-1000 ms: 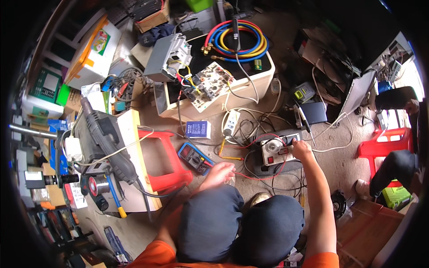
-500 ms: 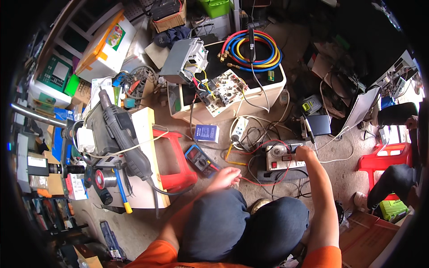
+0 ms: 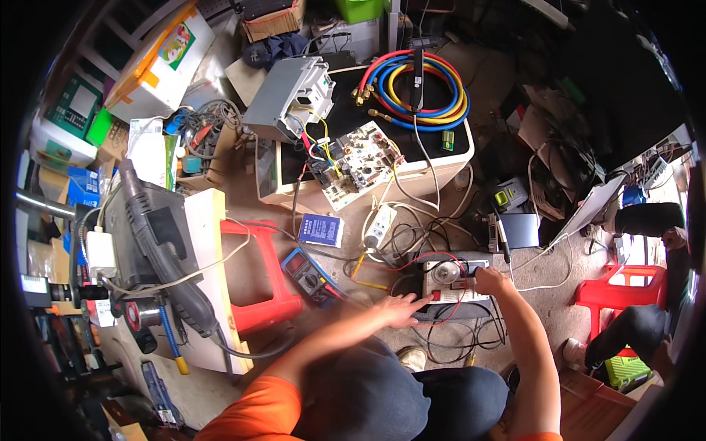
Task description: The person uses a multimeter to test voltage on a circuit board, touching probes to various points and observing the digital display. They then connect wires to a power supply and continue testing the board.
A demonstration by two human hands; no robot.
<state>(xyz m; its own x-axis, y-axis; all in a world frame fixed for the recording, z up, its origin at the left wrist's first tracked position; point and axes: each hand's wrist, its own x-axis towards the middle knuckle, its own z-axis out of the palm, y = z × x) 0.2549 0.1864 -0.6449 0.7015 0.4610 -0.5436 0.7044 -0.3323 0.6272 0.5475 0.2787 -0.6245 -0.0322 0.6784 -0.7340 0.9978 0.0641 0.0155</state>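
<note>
On the floor ahead of my knees sits a white electrical box [image 3: 461,294] with a round, bulb-like silvery piece [image 3: 446,273] on top and a red switch [image 3: 435,295]. My left hand [image 3: 398,311] stretches toward it, fingers spread, the index fingertip close to the switch. At the box's right end my right hand [image 3: 491,281] is closed, its fingers bent over a dark part that I cannot make out. A blue-edged multimeter [image 3: 312,279] lies to the left. Thin red and black leads cross the box and the floor.
A circuit board [image 3: 359,163] wired to a grey metal case [image 3: 283,99] lies on a crate, beside coiled coloured hoses [image 3: 419,88]. A power strip [image 3: 380,226] and tangled cables cover the floor. A rotary hammer [image 3: 165,250] rests left. Another person's leg [image 3: 625,338] is at right.
My left hand has moved right and forward from beside the multimeter to the box's red switch, its fingers opening out. My right hand stays at the box's right end. The view has shifted slightly.
</note>
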